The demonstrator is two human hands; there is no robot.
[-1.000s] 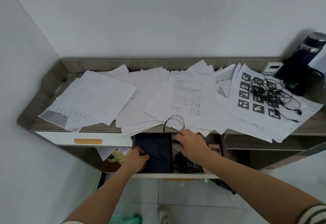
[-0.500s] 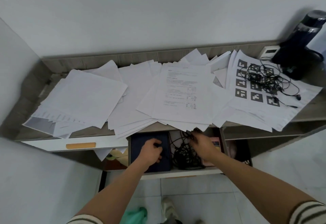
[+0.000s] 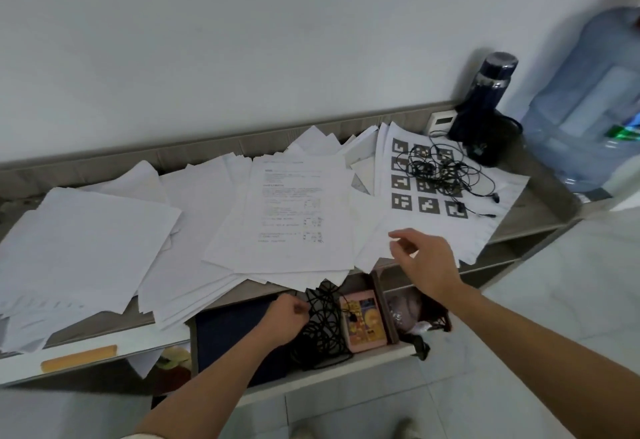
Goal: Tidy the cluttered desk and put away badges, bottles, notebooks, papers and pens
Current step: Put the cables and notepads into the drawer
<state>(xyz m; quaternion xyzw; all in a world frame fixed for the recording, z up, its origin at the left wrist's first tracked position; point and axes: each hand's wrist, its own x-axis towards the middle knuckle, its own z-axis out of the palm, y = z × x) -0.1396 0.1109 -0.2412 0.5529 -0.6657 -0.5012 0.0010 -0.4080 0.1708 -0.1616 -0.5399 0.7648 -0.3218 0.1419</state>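
Loose white papers (image 3: 86, 241) cover the desk, among them a printed text sheet (image 3: 291, 210) and a sheet of black square markers (image 3: 401, 201). A dark bottle (image 3: 491, 92) stands at the back right. Below the desk edge an open drawer (image 3: 381, 357) holds a dark blue notebook (image 3: 228, 331), a coil of black cable (image 3: 322, 328) and a pink box (image 3: 363, 321). My left hand (image 3: 287, 317) is curled into a fist over the drawer, against the cable coil; nothing shows inside it. My right hand (image 3: 426, 265) hovers open at the front edge of the papers.
A tangle of thin black earphone wire (image 3: 440, 172) lies on the marker sheet. A small white device (image 3: 443, 122) sits by the back rail. A large blue water jug (image 3: 588, 103) stands right of the desk. A shut drawer with an orange handle (image 3: 79, 357) is at the left.
My right hand has risen out of the drawer to the papers' front edge. My left hand has slid right off the notebook to the cable coil. The view has swung right.
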